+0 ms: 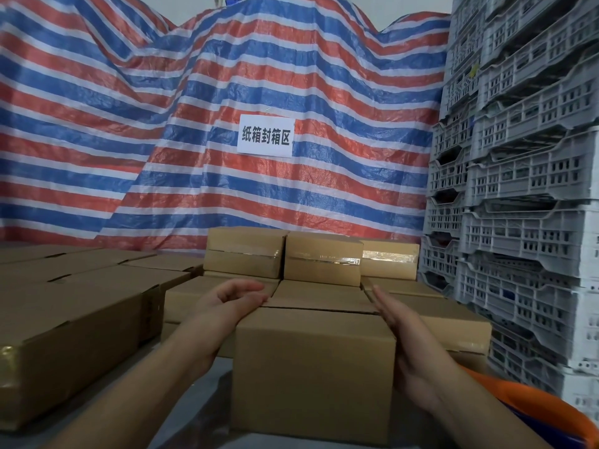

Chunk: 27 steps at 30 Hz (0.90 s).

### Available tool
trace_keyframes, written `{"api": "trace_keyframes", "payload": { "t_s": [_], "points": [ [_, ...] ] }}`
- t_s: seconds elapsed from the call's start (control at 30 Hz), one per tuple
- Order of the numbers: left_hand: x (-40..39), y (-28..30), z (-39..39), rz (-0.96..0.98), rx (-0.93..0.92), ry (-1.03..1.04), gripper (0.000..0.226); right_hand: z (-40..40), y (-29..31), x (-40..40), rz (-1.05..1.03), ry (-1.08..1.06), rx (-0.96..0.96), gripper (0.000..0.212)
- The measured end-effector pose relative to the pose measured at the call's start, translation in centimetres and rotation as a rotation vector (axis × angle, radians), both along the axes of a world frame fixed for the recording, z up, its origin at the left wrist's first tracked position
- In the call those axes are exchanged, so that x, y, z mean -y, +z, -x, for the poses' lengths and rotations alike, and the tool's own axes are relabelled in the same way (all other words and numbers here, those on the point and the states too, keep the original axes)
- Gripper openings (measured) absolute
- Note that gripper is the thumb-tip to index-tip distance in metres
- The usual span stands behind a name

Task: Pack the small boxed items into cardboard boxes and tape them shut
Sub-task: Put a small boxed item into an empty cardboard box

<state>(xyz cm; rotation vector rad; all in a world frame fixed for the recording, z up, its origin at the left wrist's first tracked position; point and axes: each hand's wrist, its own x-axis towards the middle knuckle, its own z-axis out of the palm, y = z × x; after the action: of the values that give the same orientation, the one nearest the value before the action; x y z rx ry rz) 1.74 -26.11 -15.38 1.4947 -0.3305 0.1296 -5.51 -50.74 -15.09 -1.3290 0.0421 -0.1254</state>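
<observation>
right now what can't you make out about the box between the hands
- Head view: top of the cardboard box is foreshortened; taped or not, cannot tell.
- Its contents: hidden by closed walls.
- Left hand and right hand: palms face the box, contact unclear.
- Orange object: cut off by the edge.

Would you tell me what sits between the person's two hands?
In the head view, a closed cardboard box sits between the left hand and right hand.

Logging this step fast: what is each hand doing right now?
Left hand: open, fingers loosely curled, at the cardboard box's left top edge.
Right hand: open, fingers straight, flat against the box's right side.
</observation>
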Motion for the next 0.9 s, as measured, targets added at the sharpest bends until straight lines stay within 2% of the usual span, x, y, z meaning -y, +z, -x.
{"api": "trace_keyframes", "payload": {
  "t_s": [0.13,0.27,0.33,0.43,0.5,0.57,0.63,0.7,0.77,0.83,0.9],
  "points": [
    [0.0,0.1,-0.1,0.002,0.004,-0.009,0.017,-0.2,-0.2,-0.1,0.046,-0.042,-0.084,0.056],
    [-0.1,0.7,0.0,-0.104,0.02,0.007,0.013,-0.3,-0.2,0.0,0.067,-0.07,-0.115,0.048],
    [-0.3,2.3,0.2,-0.342,0.078,0.044,0.011,-0.3,-0.1,-0.1,0.069,-0.076,-0.124,0.045],
    [0.9,5.7,1.2,-0.838,0.257,0.138,0.01,-0.4,0.1,-0.3,0.085,-0.092,-0.136,0.043],
    [3.2,6.7,2.7,-0.99,0.409,0.151,0.025,-0.3,0.2,-0.3,0.1,-0.092,-0.137,0.042],
    [5.7,6.6,4.1,-1.095,0.522,0.09,0.051,-0.5,0.2,-0.1,0.134,-0.066,-0.118,0.042],
    [7.5,6.0,4.7,-1.308,0.561,-0.027,0.073,-0.6,0.0,0.2,0.163,-0.047,-0.102,0.042],
    [7.8,5.5,4.8,-1.484,0.512,-0.135,0.087,-0.8,-0.1,0.3,0.141,-0.05,-0.097,0.04],
    [7.6,5.2,4.7,-1.523,0.475,-0.157,0.096,-0.7,-0.2,0.3,0.114,-0.065,-0.092,0.039],
    [7.6,5.1,4.8,-1.509,0.49,-0.139,0.095,-0.6,-0.3,0.2,0.116,-0.057,-0.089,0.041],
    [7.6,5.0,5.0,-1.497,0.488,-0.134,0.092,0.1,-0.1,-0.1,0.235,-0.065,-0.081,0.043]
  ]
}}
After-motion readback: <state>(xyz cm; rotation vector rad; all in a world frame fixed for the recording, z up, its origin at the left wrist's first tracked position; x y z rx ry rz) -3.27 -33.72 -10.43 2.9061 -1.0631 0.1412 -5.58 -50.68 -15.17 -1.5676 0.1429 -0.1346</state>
